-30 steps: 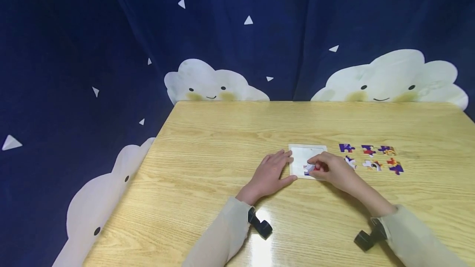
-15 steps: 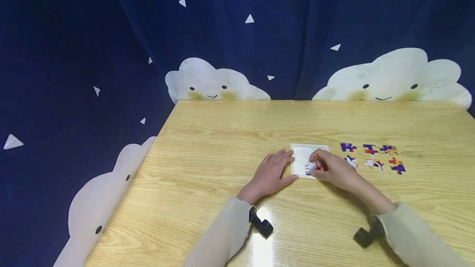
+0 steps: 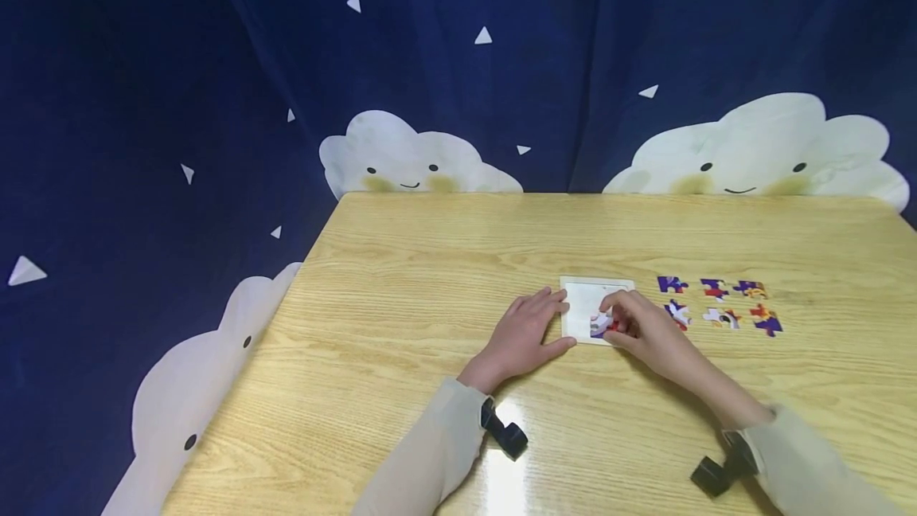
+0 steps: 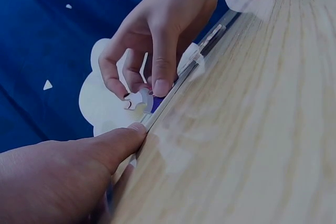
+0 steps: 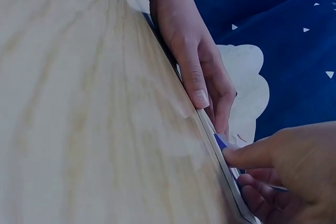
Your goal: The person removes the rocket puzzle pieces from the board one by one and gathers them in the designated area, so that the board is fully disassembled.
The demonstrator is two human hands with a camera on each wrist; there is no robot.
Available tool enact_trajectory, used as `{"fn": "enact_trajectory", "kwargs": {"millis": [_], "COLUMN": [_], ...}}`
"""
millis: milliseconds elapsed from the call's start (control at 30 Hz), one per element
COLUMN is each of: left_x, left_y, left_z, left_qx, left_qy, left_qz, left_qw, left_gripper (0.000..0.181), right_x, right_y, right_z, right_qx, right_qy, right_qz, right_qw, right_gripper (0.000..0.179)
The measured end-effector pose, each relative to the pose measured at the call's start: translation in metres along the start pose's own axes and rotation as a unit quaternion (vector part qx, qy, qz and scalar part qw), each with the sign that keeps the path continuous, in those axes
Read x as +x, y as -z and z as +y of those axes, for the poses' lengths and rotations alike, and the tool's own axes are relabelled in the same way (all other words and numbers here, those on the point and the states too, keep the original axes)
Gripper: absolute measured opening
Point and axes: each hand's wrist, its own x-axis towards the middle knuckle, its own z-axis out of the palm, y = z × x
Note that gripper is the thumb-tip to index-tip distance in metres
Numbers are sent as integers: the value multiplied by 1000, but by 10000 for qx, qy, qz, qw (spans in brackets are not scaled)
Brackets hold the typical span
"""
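A white puzzle tray (image 3: 577, 302) lies on the table, its left side under my left hand (image 3: 521, 334). The fingers of that hand are spread and fairly straight, touching the tray's edge, with the thumb at the near corner. Over the tray's near right part, my right hand (image 3: 655, 338) pinches a white and purple puzzle piece (image 4: 139, 99) between thumb and fingers. In the left wrist view this piece looks tilted. Some red and purple artwork (image 3: 614, 326) shows beside the right fingertips, partly hidden by them. The right wrist view shows a purple edge (image 5: 219, 140) by the right thumb.
Several loose puzzle pieces lie in two rows right of the tray, among them a purple one (image 3: 672, 285) and a red-and-yellow one (image 3: 766, 320). The wooden table (image 3: 401, 293) reaches back to a dark blue curtain (image 3: 430, 46) with white clouds.
My right hand keeps hold of the puzzle piece while its fingertips shift slightly and the piece changes tilt a little over the tray. My left hand stays at the tray's edge.
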Motion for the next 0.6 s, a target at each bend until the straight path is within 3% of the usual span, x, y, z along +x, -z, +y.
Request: {"fn": "enact_trajectory", "kwargs": {"millis": [233,600], "left_x": [0,0], "left_y": [1,1], "left_z": [0,0], "left_qx": [44,20], "left_qy": [-3,1], "left_qz": [-12,-13], "left_qw": [10000,10000], "left_gripper": [57,57], "right_x": [-3,-3], "right_y": [-1,-2], "right_z": [1,3], "right_qx": [158,303], "right_qy": [-39,-488], "right_qz": [262,430], "right_qw": [9995,9974], "right_gripper": [32,25]}}
